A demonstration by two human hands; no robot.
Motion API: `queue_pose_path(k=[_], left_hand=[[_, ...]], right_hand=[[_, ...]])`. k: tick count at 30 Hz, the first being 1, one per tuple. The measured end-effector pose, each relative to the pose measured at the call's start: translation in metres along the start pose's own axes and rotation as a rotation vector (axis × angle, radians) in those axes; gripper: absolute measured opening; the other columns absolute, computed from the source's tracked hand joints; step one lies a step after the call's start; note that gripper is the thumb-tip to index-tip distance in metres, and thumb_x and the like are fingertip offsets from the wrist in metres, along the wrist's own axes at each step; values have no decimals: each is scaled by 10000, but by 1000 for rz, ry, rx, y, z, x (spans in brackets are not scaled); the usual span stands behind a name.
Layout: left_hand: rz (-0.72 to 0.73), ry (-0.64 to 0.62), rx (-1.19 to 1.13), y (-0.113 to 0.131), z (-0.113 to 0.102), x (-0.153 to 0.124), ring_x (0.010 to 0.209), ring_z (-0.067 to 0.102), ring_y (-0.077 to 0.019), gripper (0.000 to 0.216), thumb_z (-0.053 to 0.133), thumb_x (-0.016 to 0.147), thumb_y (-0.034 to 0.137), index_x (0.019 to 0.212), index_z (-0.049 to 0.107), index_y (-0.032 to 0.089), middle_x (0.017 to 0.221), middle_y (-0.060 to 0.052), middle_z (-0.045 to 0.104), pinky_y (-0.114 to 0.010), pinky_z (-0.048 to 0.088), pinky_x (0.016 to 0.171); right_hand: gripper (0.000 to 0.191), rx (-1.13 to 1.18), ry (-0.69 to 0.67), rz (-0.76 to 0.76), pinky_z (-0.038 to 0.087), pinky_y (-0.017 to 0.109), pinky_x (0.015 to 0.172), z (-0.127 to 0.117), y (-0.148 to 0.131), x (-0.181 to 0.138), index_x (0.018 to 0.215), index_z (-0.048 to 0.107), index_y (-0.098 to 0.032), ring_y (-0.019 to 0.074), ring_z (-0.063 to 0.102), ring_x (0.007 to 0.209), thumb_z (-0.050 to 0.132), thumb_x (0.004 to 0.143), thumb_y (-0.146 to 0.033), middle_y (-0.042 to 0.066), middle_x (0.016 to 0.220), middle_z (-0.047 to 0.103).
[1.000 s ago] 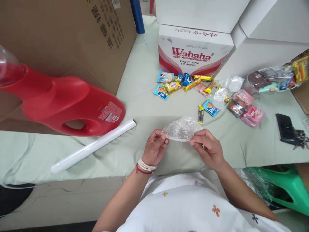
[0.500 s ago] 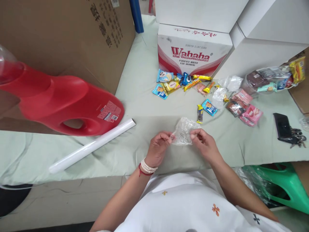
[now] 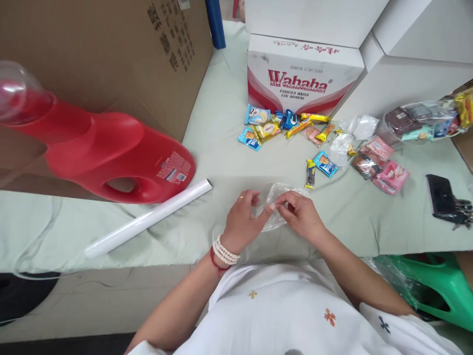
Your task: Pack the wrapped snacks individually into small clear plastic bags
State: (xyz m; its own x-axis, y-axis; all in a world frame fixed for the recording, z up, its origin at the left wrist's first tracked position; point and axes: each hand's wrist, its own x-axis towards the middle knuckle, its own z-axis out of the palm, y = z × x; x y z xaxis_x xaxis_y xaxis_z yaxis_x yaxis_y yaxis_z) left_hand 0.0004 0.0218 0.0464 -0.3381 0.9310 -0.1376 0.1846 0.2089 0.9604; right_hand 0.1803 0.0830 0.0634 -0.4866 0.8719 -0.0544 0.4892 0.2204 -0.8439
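My hands, centre of frame: the left hand is spread, its fingers loosely curled and its thumb stretched away from them towards the right; the right hand pinches the clear plastic bag between thumb and fingertips. The bag lies crumpled between and behind my hands, just above the worktop or resting on it; I cannot tell which.

Containers: at upper right a clear tub lies tilted, filled with brown, pale teal and blue wrapped packets, a yellow one at its far end. At left a large red bottle with a transparent cap rests on its side; its contents are hidden. The white-and-red Wahaha carton, top centre, and the brown cardboard box, upper left, conceal their insides.

Surroundings: snack packets crowd against the carton's foot, pink packets sit right of centre, and a small yellow-and-grey packet lies just beyond the bag. A white roll slants before the bottle. At far right, a black phone touches a bunch of keys.
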Motion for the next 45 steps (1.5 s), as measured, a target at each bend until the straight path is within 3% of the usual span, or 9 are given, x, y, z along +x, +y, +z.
queue_pose_path(k=[4,9,13,20,24,28,34,40,45], left_hand=[[-40,-155,-61,2,7,10,536,365,-120,371,733,842,448,610,582,203,519,54,430,-270,259,555],[-235,39,-416,-11,8,12,490,294,-91,390,693,857,463,633,492,215,530,75,380,-259,226,491],[-353,110,-495,-12,9,14,484,290,-78,359,703,830,402,620,487,207,551,76,366,-252,215,475],[-356,116,-493,-11,18,18,500,297,-88,335,684,832,341,592,493,204,531,69,355,-261,228,503],[-352,109,-523,-10,24,17,496,317,-88,320,685,817,337,594,497,205,517,73,366,-255,243,506],[-328,108,-526,-10,26,15,494,315,-83,324,692,805,345,592,495,201,513,77,367,-244,247,502],[-435,80,-649,-9,22,16,466,311,-67,354,735,776,378,597,492,194,518,78,373,-228,237,463],[-423,46,-924,-5,8,2,617,534,-105,463,752,748,608,910,582,209,776,26,568,-208,365,481],[-334,-135,-662,-12,13,-21,597,444,-66,470,853,701,528,850,567,186,738,44,514,-172,323,486]], right_hand=[[145,191,29,154,330,266,550,-2,1,0,823,663,-223,133,438,592,672,856,-364,-14,683,561],[317,711,66,513,190,231,451,-6,14,-3,774,577,-216,73,252,491,786,690,-440,-76,606,424],[374,766,4,617,143,224,431,-5,23,-9,788,575,-207,57,235,487,820,656,-456,-56,680,487],[155,61,260,33,386,282,577,-27,4,-32,941,681,-243,144,465,628,655,953,-396,12,788,578],[151,-220,41,-346,435,282,630,-26,-13,-34,1087,728,-264,135,546,676,629,976,-288,63,1013,658],[175,-413,-114,-403,377,259,577,-10,-5,-26,1081,737,-251,142,583,721,584,996,-260,75,1073,677],[142,-68,-167,-216,445,258,650,-7,2,-21,955,712,-222,134,586,735,587,1000,-271,53,957,651],[289,266,-132,114,353,260,572,-9,-4,-17,823,685,-199,121,430,624,667,930,-468,0,749,545],[407,524,-86,308,232,250,515,-5,-5,-14,802,651,-187,95,295,552,760,816,-579,-63,592,403]])
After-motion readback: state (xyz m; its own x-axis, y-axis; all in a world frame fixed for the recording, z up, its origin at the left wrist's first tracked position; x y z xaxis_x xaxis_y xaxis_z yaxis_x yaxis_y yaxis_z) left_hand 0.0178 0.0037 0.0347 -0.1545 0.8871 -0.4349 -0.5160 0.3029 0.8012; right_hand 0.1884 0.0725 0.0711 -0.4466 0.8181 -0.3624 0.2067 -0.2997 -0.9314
